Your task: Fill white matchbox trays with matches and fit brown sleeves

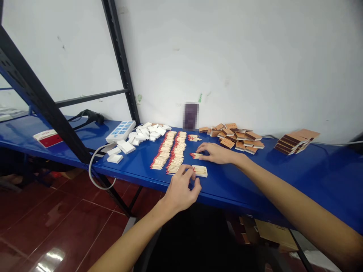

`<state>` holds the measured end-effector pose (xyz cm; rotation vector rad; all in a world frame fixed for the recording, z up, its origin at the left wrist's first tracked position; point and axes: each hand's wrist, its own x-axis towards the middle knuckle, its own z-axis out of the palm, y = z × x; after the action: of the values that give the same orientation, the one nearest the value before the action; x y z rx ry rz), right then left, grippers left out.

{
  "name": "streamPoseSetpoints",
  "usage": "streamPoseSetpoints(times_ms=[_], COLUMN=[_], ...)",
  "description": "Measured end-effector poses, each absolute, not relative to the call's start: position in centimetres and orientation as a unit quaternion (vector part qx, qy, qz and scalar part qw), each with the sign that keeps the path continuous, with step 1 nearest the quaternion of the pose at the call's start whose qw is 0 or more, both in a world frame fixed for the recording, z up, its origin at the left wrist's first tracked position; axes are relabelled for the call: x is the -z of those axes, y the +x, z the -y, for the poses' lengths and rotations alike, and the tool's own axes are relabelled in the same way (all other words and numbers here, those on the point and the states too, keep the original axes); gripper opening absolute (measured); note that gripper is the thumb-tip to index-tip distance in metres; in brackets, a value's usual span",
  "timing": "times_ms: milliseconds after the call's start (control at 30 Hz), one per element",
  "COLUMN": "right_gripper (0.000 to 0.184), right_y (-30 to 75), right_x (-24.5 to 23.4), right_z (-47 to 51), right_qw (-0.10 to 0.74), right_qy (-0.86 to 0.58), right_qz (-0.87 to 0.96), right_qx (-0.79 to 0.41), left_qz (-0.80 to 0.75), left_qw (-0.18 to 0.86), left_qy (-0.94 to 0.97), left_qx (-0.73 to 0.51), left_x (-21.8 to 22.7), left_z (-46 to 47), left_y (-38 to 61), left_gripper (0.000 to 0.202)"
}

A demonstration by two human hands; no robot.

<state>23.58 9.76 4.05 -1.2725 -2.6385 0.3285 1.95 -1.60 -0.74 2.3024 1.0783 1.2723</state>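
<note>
My left hand (183,189) is beside a small white matchbox tray (202,175) that holds several matches (199,171). Its curled fingers are at the tray's left end, with the thumb apart from them. Just behind the tray, my right hand (217,153) has its thumb and fingertips around a small bunch of red-tipped matches (195,155) on the blue table. Another little pile of matches (194,138) lies farther back. To the left, two long rows of matches, a left row (163,151) and a right row (177,153), run away from me.
White matchbox trays (147,132) are heaped at the left, beside a white and blue power strip (121,131) with a grey cable (90,172). Brown matchbox sleeves (241,138) are piled at the right, near stacked sleeves (295,141). A black metal post (45,90) rises at the left.
</note>
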Motion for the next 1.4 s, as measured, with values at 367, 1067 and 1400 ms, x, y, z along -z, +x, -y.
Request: streamPoseSetpoints(times_ms=[367, 1067, 1400], right_gripper=[0.032, 0.032, 0.035], right_y=[22.5, 21.8, 22.0], right_x=[-5.5, -6.0, -6.6], right_z=[-9.8, -3.0, -2.9], right_qw=[0.094, 0.143, 0.096], right_qy=[-0.476, -0.457, -0.412], right_qz=[0.862, 0.853, 0.888], right_qx=[-0.148, -0.209, -0.181], left_qz=[-0.373, -0.376, -0.428], left_qw=[0.165, 0.177, 0.143], left_qy=[0.800, 0.798, 0.800], left_qx=[-0.440, -0.435, -0.396], left_x=[0.4, 0.5, 0.7], left_z=[1.5, 1.5, 0.8], left_y=[1.9, 2.1, 2.6], left_gripper=[0.014, 0.011, 0.020])
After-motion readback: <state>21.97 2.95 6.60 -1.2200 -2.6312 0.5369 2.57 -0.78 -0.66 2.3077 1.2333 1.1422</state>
